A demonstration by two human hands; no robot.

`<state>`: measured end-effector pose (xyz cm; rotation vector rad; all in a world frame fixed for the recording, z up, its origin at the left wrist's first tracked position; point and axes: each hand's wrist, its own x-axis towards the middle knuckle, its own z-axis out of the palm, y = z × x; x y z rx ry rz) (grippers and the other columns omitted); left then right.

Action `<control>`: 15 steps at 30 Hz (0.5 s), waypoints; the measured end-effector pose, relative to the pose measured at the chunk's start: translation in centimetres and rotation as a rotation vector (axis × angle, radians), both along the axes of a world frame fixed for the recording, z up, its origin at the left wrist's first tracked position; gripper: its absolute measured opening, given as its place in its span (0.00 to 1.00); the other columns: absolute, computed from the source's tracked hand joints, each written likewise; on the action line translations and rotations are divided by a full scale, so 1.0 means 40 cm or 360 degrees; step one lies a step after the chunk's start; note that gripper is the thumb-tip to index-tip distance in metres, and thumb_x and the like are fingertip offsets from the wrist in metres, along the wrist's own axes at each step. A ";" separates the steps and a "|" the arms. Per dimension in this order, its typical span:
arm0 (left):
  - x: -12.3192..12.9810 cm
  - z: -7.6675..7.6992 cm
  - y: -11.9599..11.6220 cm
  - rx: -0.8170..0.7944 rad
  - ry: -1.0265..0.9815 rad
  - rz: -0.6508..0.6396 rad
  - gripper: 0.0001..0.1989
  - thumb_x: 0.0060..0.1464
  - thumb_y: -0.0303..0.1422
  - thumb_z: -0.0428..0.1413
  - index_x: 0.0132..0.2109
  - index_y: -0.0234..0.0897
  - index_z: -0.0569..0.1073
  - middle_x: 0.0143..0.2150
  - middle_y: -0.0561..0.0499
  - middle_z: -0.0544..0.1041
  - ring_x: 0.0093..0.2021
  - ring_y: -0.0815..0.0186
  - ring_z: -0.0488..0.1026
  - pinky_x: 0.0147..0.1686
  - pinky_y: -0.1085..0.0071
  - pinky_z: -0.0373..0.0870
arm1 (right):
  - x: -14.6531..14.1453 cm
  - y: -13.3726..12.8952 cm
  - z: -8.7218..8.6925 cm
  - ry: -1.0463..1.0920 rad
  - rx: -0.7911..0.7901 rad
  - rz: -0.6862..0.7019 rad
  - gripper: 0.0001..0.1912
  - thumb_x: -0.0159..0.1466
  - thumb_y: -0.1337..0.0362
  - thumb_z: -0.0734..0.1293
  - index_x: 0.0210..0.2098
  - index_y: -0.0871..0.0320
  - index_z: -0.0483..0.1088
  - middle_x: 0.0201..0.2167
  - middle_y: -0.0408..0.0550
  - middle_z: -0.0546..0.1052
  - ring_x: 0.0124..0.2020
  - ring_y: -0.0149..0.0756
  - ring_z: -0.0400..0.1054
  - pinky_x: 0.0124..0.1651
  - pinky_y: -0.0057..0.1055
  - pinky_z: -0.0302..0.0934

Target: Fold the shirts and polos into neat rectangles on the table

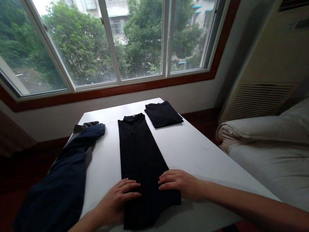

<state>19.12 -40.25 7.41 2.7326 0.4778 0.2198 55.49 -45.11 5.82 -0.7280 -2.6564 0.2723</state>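
A black collared garment (140,157) lies lengthwise on the white table, folded into a long narrow strip with its collar toward the window. My left hand (117,200) is on its left edge, fingers reaching over the cloth. On the right edge rests my right hand (180,184), its fingers also over the fabric. Both hands touch the garment near its lower part; the thumbs are hidden, and whether either one pinches the cloth does not show. The garment's near end is uneven, lower at the left than at the right.
A folded dark garment (163,114) sits at the table's far right. Dark blue and grey clothes (58,192) drape along the left side of the table (208,162). A cream sofa (284,166) stands at the right, a window beyond.
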 end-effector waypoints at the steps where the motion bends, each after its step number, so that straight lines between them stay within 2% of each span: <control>1: 0.000 0.001 -0.004 0.0001 -0.0002 -0.0001 0.34 0.53 0.31 0.63 0.67 0.52 0.70 0.73 0.49 0.65 0.70 0.49 0.65 0.73 0.45 0.56 | 0.002 -0.005 -0.001 -0.0010 0.0032 0.0035 0.21 0.69 0.68 0.65 0.61 0.55 0.73 0.57 0.54 0.79 0.60 0.44 0.71 0.62 0.43 0.66; 3: -0.004 -0.004 -0.010 0.0023 -0.0001 0.0011 0.35 0.54 0.32 0.62 0.69 0.54 0.69 0.73 0.49 0.65 0.70 0.48 0.64 0.73 0.44 0.54 | 0.003 -0.018 -0.001 -0.0036 0.0080 0.0096 0.21 0.70 0.69 0.64 0.61 0.55 0.73 0.56 0.54 0.79 0.61 0.43 0.71 0.61 0.43 0.66; 5: -0.011 -0.012 -0.013 0.0033 0.0012 0.0031 0.37 0.55 0.27 0.60 0.70 0.56 0.67 0.73 0.51 0.65 0.71 0.50 0.64 0.73 0.44 0.53 | 0.003 -0.034 0.002 -0.0058 0.0073 0.0113 0.21 0.70 0.69 0.63 0.61 0.55 0.73 0.57 0.54 0.79 0.61 0.43 0.71 0.61 0.43 0.67; 8: -0.021 -0.001 -0.019 -0.0029 0.0038 0.0026 0.41 0.53 0.21 0.56 0.72 0.58 0.65 0.73 0.54 0.65 0.71 0.53 0.63 0.73 0.45 0.54 | 0.000 -0.059 0.015 -0.0045 -0.0074 0.0057 0.24 0.67 0.70 0.66 0.61 0.55 0.74 0.59 0.54 0.78 0.62 0.45 0.70 0.63 0.45 0.66; 11: -0.022 0.056 -0.038 -0.0189 0.0065 -0.0046 0.38 0.57 0.23 0.55 0.71 0.58 0.65 0.73 0.55 0.65 0.71 0.53 0.63 0.73 0.46 0.55 | -0.005 -0.087 0.054 0.0128 -0.0427 -0.0051 0.21 0.66 0.71 0.66 0.57 0.54 0.77 0.55 0.52 0.80 0.60 0.43 0.72 0.63 0.42 0.66; 13: -0.020 0.114 -0.061 -0.0360 0.0047 -0.0061 0.30 0.64 0.28 0.53 0.70 0.56 0.68 0.71 0.53 0.69 0.69 0.53 0.67 0.71 0.50 0.59 | -0.006 -0.108 0.102 0.0254 -0.0708 -0.0088 0.16 0.69 0.68 0.66 0.54 0.54 0.79 0.51 0.51 0.82 0.55 0.39 0.76 0.59 0.37 0.68; 15: -0.020 0.175 -0.088 -0.0564 -0.0006 -0.0031 0.22 0.70 0.34 0.50 0.67 0.51 0.72 0.65 0.50 0.75 0.63 0.56 0.73 0.66 0.59 0.67 | -0.003 -0.127 0.166 0.0297 -0.0930 -0.0031 0.13 0.71 0.64 0.67 0.53 0.55 0.80 0.48 0.51 0.83 0.50 0.37 0.78 0.56 0.34 0.70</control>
